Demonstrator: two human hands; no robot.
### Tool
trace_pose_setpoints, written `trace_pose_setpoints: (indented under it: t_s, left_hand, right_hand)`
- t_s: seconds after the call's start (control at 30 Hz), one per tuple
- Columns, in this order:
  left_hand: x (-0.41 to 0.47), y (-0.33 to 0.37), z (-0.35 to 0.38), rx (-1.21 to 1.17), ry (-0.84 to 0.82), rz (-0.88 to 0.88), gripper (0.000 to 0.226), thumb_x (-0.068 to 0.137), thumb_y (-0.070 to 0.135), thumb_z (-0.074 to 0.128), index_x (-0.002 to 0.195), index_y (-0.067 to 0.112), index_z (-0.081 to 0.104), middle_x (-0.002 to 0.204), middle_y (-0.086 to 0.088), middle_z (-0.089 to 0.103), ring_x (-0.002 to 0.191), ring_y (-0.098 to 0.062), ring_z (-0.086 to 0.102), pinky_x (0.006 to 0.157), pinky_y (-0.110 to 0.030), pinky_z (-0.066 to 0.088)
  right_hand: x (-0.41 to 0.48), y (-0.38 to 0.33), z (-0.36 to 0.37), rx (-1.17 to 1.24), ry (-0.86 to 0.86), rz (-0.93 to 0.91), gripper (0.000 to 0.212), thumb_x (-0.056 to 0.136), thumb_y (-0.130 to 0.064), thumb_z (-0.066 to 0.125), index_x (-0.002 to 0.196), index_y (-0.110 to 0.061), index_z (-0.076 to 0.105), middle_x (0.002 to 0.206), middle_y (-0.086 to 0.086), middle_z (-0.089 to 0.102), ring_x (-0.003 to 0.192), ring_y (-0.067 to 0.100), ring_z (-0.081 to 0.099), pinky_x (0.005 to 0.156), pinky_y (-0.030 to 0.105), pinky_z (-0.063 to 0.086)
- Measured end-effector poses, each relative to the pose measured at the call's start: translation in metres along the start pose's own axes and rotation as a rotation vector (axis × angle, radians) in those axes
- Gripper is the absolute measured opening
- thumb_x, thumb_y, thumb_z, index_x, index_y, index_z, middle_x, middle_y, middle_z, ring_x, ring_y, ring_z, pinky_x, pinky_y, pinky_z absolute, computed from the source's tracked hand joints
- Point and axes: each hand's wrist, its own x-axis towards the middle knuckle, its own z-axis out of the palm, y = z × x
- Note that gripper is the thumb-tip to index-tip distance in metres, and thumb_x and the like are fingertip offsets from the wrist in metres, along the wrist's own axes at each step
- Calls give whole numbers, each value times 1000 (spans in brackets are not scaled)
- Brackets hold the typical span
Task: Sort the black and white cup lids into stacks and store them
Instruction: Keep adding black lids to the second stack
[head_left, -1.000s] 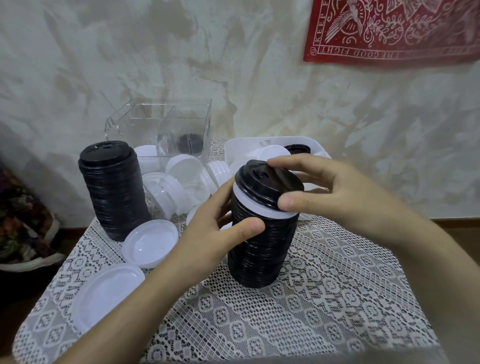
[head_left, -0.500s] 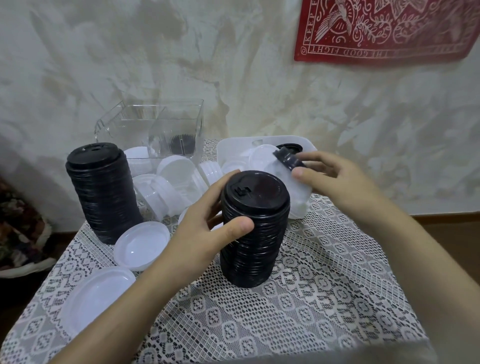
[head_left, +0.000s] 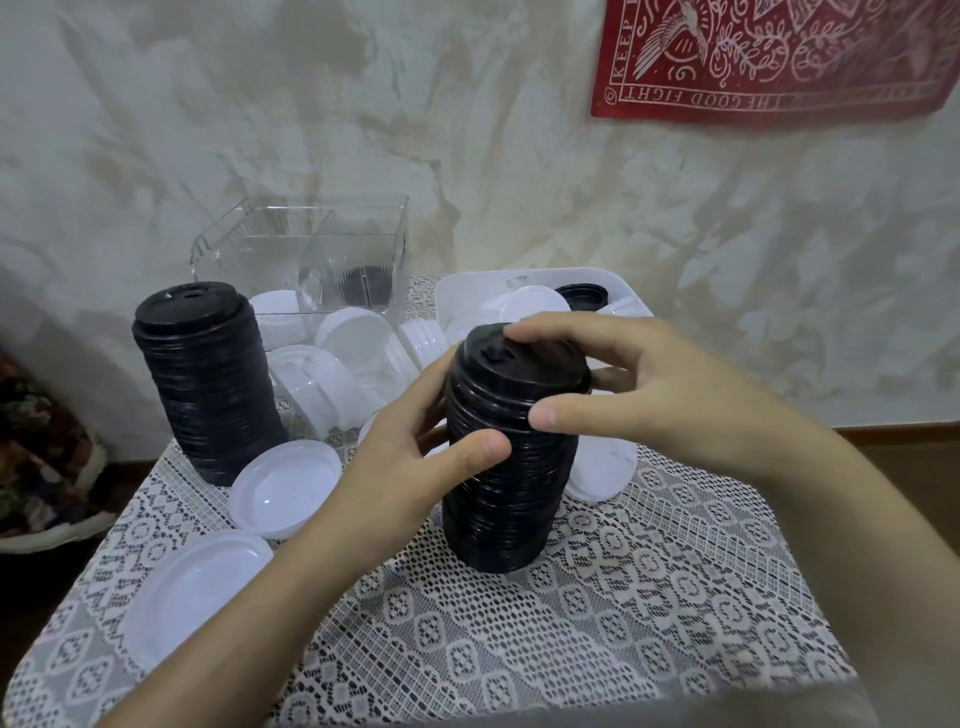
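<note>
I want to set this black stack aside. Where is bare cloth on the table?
Bare lace cloth lies in front and right of the near black stack. Left is crowded with loose white lids and the far black stack; clear bin and white tray fill the back.

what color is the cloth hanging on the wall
Red with white printed designs and lettering: the wall cloth, seen in the head view at upper right.

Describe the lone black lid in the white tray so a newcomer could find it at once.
Below the red wall hanging, a white tray sits at the lace-covered table's far edge. Just beyond the right hand, one black lid lies in it among white lids. It is the only dark piece in that tray.
</note>
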Motion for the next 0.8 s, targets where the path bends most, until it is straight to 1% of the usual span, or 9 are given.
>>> trace_pose_setpoints:
  t_s: [0.13,0.2,0.27,0.37,0.43,0.5,0.63,0.7,0.8]
  left_hand:
    - [0,1,1,9,2,-13,72,81,45,72,147,29,49,135,11,67,132,-10,59,106,-34,46]
    - [0,-1,0,-1,-2,-14,81,79,54,77,150,28,47,137,11,66,133,-10,58,109,-33,48]
    - [0,-2,0,-19,-5,-13,100,72,72,77,153,27,43,141,12,64,136,-9,56,111,-32,47]
    - [0,-1,0,-41,-1,-11,109,66,79,76,155,26,42,144,12,62,138,-9,53,112,-34,45]
    - [1,0,0,-53,-3,-13,106,67,77,76,154,25,44,141,11,64,137,-9,55,110,-31,47]
    - [1,1,1,-64,-3,-16,100,68,75,76,150,26,47,137,11,66,133,-10,58,106,-25,48]
    - [1,3,1,-88,10,-19,91,68,73,78,144,29,53,133,9,69,129,-11,61,101,-22,48]
    - [2,3,1,-88,8,-17,91,68,72,79,143,28,54,131,8,69,129,-12,61,101,-23,48]
    - [2,4,0,-87,6,-19,87,67,72,79,141,31,56,130,9,70,128,-11,62,100,-22,48]
  right_hand:
    - [0,0,1,-32,-30,4,61,73,-34,78,132,-33,64,128,-22,68,125,-3,59,108,18,45]
    - [-1,0,1,-31,-43,3,60,74,-33,78,132,-33,63,129,-23,68,126,-3,59,109,20,46]
    - [-2,-1,1,-35,-59,10,59,75,-31,78,133,-34,63,130,-25,66,126,-5,58,107,21,47]
    - [-2,0,2,-28,-70,22,60,75,-35,78,133,-34,64,131,-28,64,126,-6,58,104,19,49]
    - [-2,1,3,-15,-64,19,54,79,-39,82,131,-36,65,134,-28,63,128,-8,55,105,17,47]
    - [-1,2,4,-13,-35,6,47,84,-43,79,129,-37,68,137,-26,61,131,-12,50,106,12,44]
    - [0,1,7,17,-12,-11,48,76,-39,73,124,-34,70,127,-34,63,123,-14,56,101,7,43]
    - [1,2,7,-8,-12,-13,51,74,-42,74,124,-35,71,129,-33,63,124,-13,56,106,11,42]
    - [2,1,7,-64,-11,-8,54,72,-48,76,125,-40,71,140,-24,57,131,-14,49,118,22,34]
